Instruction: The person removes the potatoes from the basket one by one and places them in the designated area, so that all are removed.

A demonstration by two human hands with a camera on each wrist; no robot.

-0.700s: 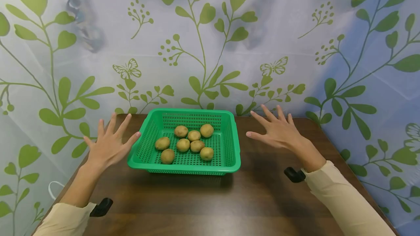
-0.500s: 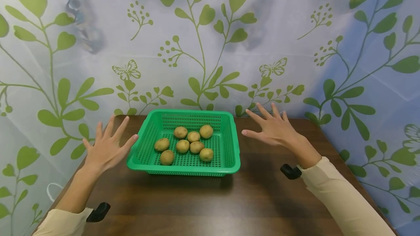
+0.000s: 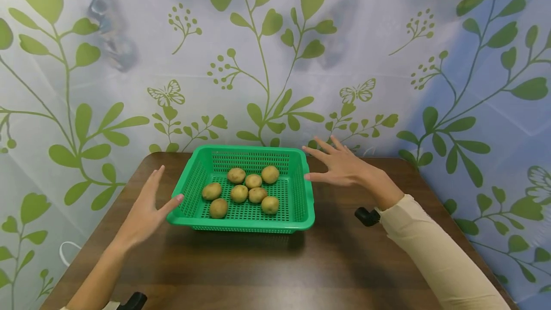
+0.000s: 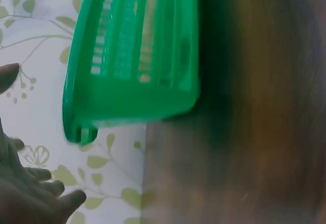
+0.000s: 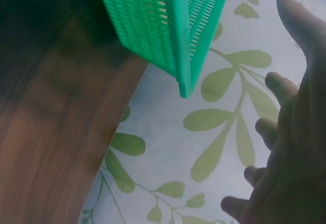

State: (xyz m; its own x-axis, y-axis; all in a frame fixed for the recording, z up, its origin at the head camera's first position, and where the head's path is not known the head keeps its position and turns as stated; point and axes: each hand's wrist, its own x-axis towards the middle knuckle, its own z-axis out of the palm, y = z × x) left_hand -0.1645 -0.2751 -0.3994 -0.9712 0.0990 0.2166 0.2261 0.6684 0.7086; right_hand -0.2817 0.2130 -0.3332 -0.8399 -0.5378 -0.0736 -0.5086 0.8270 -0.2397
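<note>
A green plastic basket (image 3: 245, 225) with slotted walls stands on the brown table. Several potatoes (image 3: 238, 193) lie loose on its floor. My left hand (image 3: 145, 212) is at the basket's left side, fingers straight, its thumb close to the left rim. On the other side my right hand (image 3: 340, 164) has its fingers spread, their tips near the right rim. Both wrist views show a gap between the basket (image 4: 137, 99) and the left hand (image 4: 35, 188), and between the basket (image 5: 178, 35) and the right hand (image 5: 290, 132). Neither hand holds anything.
The wooden table (image 3: 241, 271) reaches back to a whitish curtain (image 3: 189, 99) printed with green leaves and butterflies. A thin white cord (image 3: 64, 255) shows beyond the table's left edge. Black wrist devices (image 3: 367, 215) sit below the hands.
My right hand has moved left, closer to the basket's right rim. My left hand has turned sideways and dropped slightly, its fingers drawn together. Basket and potatoes have stayed in place.
</note>
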